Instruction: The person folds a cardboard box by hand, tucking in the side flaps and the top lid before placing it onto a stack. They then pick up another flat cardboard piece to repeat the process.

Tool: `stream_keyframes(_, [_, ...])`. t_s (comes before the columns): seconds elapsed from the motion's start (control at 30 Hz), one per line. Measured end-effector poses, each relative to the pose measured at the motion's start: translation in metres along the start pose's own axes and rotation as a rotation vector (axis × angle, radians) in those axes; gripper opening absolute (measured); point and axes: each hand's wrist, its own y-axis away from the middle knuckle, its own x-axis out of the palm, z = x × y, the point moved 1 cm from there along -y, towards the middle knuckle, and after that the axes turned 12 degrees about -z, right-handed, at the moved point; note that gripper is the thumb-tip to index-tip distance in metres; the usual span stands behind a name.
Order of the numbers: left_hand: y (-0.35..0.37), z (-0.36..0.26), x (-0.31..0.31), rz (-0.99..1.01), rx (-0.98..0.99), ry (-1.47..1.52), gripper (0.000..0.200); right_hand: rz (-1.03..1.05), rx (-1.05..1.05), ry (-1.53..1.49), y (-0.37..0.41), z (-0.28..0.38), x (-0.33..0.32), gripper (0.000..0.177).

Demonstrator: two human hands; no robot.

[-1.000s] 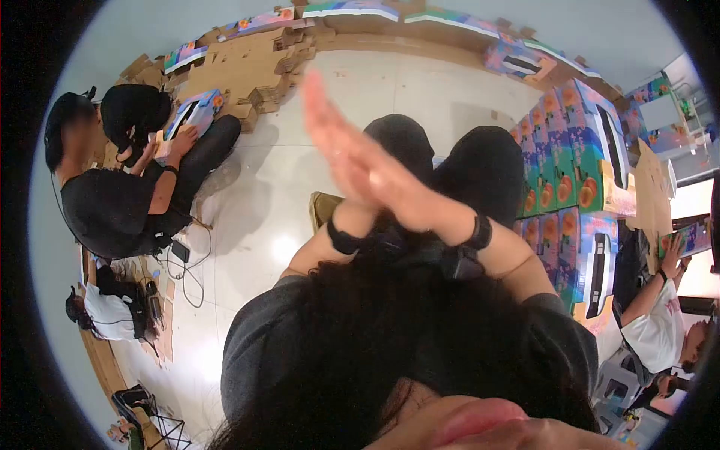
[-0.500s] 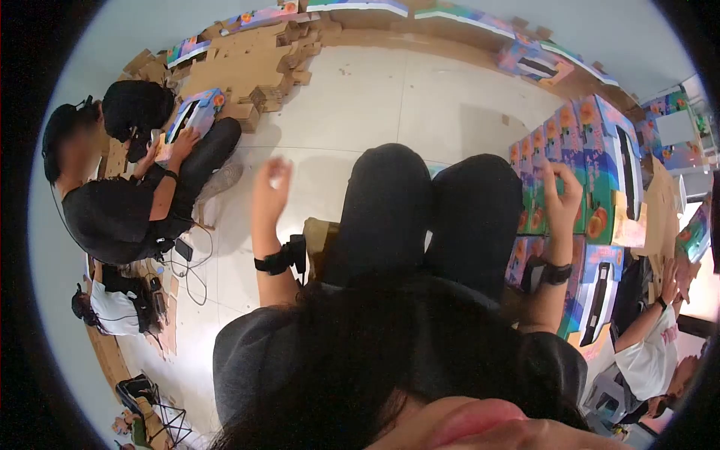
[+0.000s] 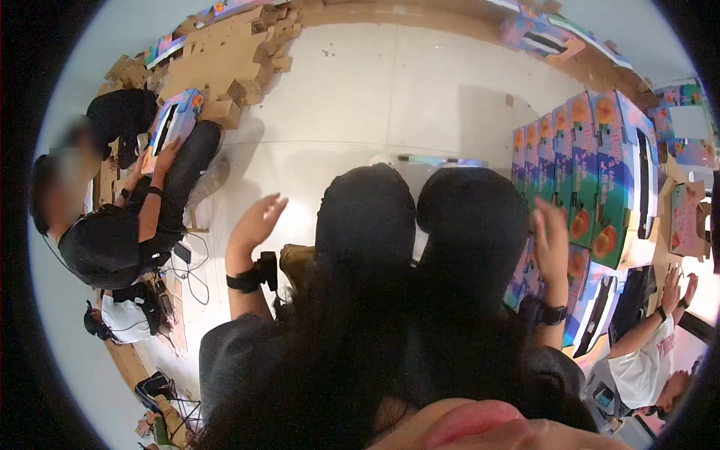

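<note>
My left hand [image 3: 257, 222] is raised beside my left knee, fingers stretched out and nothing in them. A black band with a small device [image 3: 259, 273] is strapped round that wrist, near a brown object [image 3: 298, 264] by my leg. My right hand [image 3: 551, 234] is held up beside my right knee, empty, its fingers extended. Right by it stands a stack of printed cartons [image 3: 589, 165] with peach pictures and black handles; the hand overlaps the stack in this view. Past my knees lies a printed carton [image 3: 450, 161], mostly hidden by my legs.
At the left a seated person [image 3: 105, 240] holds a printed carton [image 3: 174, 127]. Flattened cardboard [image 3: 217, 60] is piled at the far left. Cables [image 3: 196, 270] run over the floor. Another person [image 3: 649, 356] works at the right with raised hands. A carton [image 3: 544, 39] stands at the back right.
My left hand has moved left and lower, its fingers straightening. My right hand has lowered and its curled fingers have opened. More of the carton beyond my knees shows as the view shifts.
</note>
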Motion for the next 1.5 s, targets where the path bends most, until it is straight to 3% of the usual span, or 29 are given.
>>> stream_keyframes(0.07, [-0.002,-0.017,-0.008,-0.102,0.112,-0.050,0.057,-0.182,-0.143,-0.117,-0.005,0.048,-0.015,0.043])
stream_keyframes(0.17, [0.006,-0.056,-0.014,-0.102,0.181,0.097,0.056,0.273,-0.738,-0.171,-0.008,0.116,-0.028,0.076])
stream_keyframes(0.23, [0.008,-0.070,-0.013,-0.027,0.185,0.265,0.053,0.455,-0.790,0.028,-0.017,0.113,-0.010,0.081])
stream_keyframes(0.3, [0.018,-0.091,-0.009,-0.009,0.247,0.436,0.050,0.104,-0.513,-0.149,-0.032,0.066,0.000,0.070])
stream_keyframes(0.37, [0.034,-0.110,0.010,-0.001,0.408,0.487,0.049,-0.370,-0.079,-0.037,-0.044,-0.002,0.010,0.053])
stream_keyframes(0.4, [0.052,-0.134,0.020,0.066,0.267,0.587,0.051,-0.509,-0.265,0.226,-0.048,-0.008,-0.003,0.046])
stream_keyframes(0.43, [0.065,-0.148,0.018,-0.033,0.508,0.452,0.055,-0.639,-0.454,0.491,-0.050,-0.009,-0.011,0.041])
stream_keyframes(0.53, [0.084,-0.158,0.015,-0.201,1.115,0.027,0.076,-0.580,-0.415,0.157,-0.036,0.004,-0.002,0.035])
stream_keyframes(0.57, [0.082,-0.151,0.017,-0.177,1.254,-0.102,0.088,-0.548,-0.430,0.199,-0.031,0.006,0.001,0.035])
stream_keyframes(0.63, [0.065,-0.143,0.005,-0.144,1.147,-0.080,0.098,-0.483,-0.469,0.278,-0.022,0.009,0.007,0.034])
stream_keyframes(0.67, [0.056,-0.143,-0.003,-0.263,0.954,0.024,0.084,-0.487,-0.473,0.275,-0.019,0.012,0.006,0.034])
stream_keyframes(0.73, [0.038,-0.129,-0.017,-0.565,0.784,-0.033,0.053,-0.530,-0.440,0.237,-0.012,0.011,0.002,0.033])
stream_keyframes(0.83, [0.038,-0.114,-0.032,-1.127,0.701,-0.268,0.039,-0.554,-0.402,0.243,-0.002,0.005,-0.001,0.031])
stream_keyframes(0.9, [0.038,-0.107,-0.036,-0.993,0.685,0.190,0.031,-0.537,-0.376,0.257,0.004,0.002,0.000,0.030])
stream_keyframes(0.97, [0.042,-0.093,-0.025,-0.863,0.634,0.253,0.030,-0.486,-0.357,0.254,0.008,0.002,0.002,0.030])
stream_keyframes(1.03, [0.050,-0.091,-0.028,-0.624,0.727,-0.067,0.030,-0.391,-0.313,0.227,0.011,0.000,0.006,0.029])
stream_keyframes(1.1, [0.054,-0.076,-0.029,-0.253,0.524,-0.061,0.029,-0.253,-0.282,0.241,0.015,-0.009,0.010,0.027])
stream_keyframes(1.17, [0.055,-0.061,-0.030,-0.272,0.463,-0.070,0.032,-0.076,-0.268,0.298,0.018,-0.027,0.014,0.025])
stream_keyframes(1.2, [0.054,-0.053,-0.030,-0.280,0.438,-0.073,0.034,0.061,-0.133,0.286,0.020,-0.035,0.019,0.023])
stream_keyframes(1.3, [0.049,-0.016,-0.025,-0.239,0.346,-0.134,0.044,0.630,0.125,0.329,0.027,-0.057,0.035,0.035])
stream_keyframes(1.4, [0.042,0.004,-0.027,-0.007,0.075,-0.152,0.055,0.679,0.168,0.208,0.048,-0.084,0.039,0.036])
stream_keyframes(1.5, [0.023,0.037,-0.016,0.067,0.023,0.055,0.059,0.592,0.193,0.118,0.053,-0.086,0.038,0.036])
